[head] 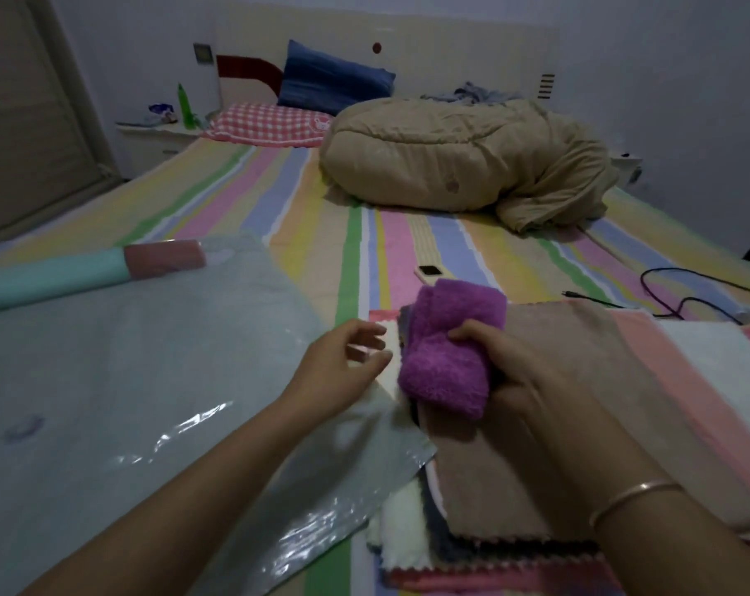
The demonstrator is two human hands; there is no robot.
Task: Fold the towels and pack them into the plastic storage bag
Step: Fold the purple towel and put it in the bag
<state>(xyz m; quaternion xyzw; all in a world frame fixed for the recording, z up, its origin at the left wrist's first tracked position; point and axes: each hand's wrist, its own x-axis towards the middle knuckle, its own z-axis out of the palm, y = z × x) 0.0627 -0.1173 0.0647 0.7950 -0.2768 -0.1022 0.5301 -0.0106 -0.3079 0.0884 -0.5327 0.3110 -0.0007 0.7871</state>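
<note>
A folded purple towel (446, 350) is held above the towel stack by my right hand (523, 372), whose fingers and thumb curl round its right side. My left hand (343, 367) hovers just left of it with relaxed, loosely curled fingers, holding nothing. Below lies a stack of flat towels (549, 423): brown on top, then grey, white and pink edges. The clear plastic storage bag (128, 402) lies flat on the bed at the left, its right edge overlapping the stack's corner.
The striped bed sheet (351, 234) runs back to a bundled tan duvet (463, 161) and pillows. A teal and pink roll (89, 268) lies on the bag's far edge. A small phone-like device (429, 271) and a black cable (687, 290) lie beyond the towels.
</note>
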